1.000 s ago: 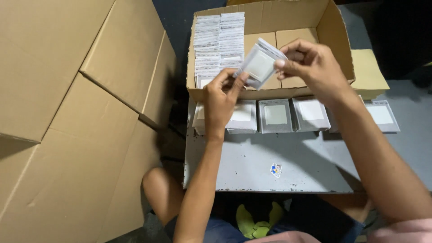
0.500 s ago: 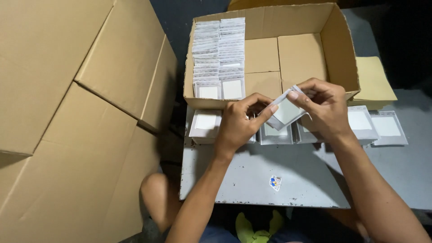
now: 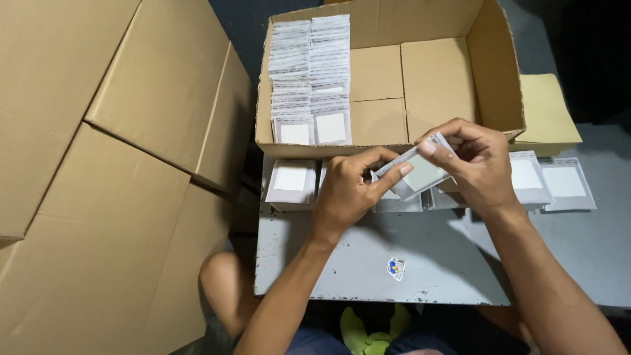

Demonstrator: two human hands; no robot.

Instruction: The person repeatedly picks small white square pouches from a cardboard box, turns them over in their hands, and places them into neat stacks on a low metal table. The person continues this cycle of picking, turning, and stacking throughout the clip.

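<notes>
- Left hand (image 3: 345, 190) and right hand (image 3: 480, 164): together pinch one small clear packet (image 3: 417, 172), held tilted above the far edge of the grey tabletop (image 3: 368, 263).
- Open cardboard box (image 3: 437, 79): two packed rows of packets (image 3: 310, 75) fill its left side; the rest appears bare, so filling seems well short of done.
- Loose packets (image 3: 290, 181): lie in a row along the tabletop's far edge, not yet boxed.

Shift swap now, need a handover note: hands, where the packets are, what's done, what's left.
Left hand and right hand both pinch one small packet above the grey table.
Done: two rows of packets stand in the left of the open cardboard box; the rest of it is bare.
Left: loose packets in a row on the table along the box front.
</notes>
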